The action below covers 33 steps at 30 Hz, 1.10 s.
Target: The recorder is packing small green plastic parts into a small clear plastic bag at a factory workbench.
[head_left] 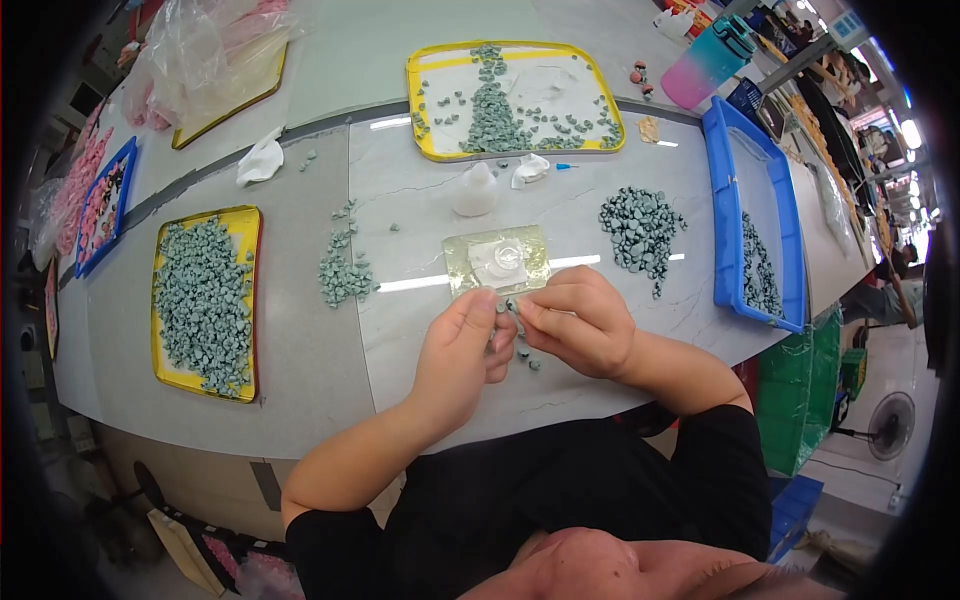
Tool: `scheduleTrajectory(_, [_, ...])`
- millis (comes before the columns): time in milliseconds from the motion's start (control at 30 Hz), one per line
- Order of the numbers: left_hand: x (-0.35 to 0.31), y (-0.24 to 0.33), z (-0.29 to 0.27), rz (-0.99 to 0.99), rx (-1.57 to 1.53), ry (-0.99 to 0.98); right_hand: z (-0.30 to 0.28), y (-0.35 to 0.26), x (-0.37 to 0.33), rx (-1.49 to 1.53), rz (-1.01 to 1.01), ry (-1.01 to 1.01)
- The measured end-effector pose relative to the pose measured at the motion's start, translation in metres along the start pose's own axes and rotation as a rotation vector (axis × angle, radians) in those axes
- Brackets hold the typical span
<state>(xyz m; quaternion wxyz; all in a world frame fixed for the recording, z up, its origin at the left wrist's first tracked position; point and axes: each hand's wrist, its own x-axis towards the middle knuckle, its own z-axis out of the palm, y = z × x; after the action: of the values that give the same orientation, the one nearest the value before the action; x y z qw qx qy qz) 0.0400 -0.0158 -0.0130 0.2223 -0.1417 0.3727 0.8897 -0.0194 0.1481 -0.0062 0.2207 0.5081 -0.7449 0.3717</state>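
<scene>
In front of my chest, my left hand (458, 350) is closed, with a small grey-green piece (501, 308) between thumb and fingers. Fingertips pressed together, my right hand (583, 322) pinches another small, darker green piece (512, 304) right against it. Both pieces are too small to name. A few loose green pieces (533, 365) lie on the table just below my fingers. Just beyond my hands is a clear yellowish pad (545, 262) bearing a white sheet and a round clear dish. Behind it stands a white squeeze bottle (475, 192), beside a crumpled white tissue (531, 171) and a blue-tipped needle (566, 167).
Yellow-rimmed trays of green pieces stand at left (256, 300) and far middle (412, 85). Loose heaps lie left (345, 280) and right (640, 230). A blue tray (728, 200) and a teal-pink bottle (700, 75) stand at right. Plastic bags (210, 50) sit far left.
</scene>
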Motion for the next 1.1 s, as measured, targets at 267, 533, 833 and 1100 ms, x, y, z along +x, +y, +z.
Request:
scheduleTrajectory(267, [-0.001, -0.002, -0.001, 0.032, 0.034, -0.01, 0.001, 0.0, 0.001, -0.123, -0.154, -0.039])
scheduleTrajectory(533, [-0.006, -0.013, -0.002, 0.178, 0.126, 0.061, 0.011, -0.005, 0.0, -0.102, -0.188, 0.032])
scheduleTrajectory(833, [-0.004, -0.017, -0.004, 0.561, 0.548, 0.206, 0.014, -0.011, 0.0, 0.194, 0.142, 0.069])
scheduleTrajectory(1100, [0.0, -0.018, -0.008, 0.632, 0.725, 0.222, 0.016, -0.01, -0.002, 0.205, 0.183, 0.079])
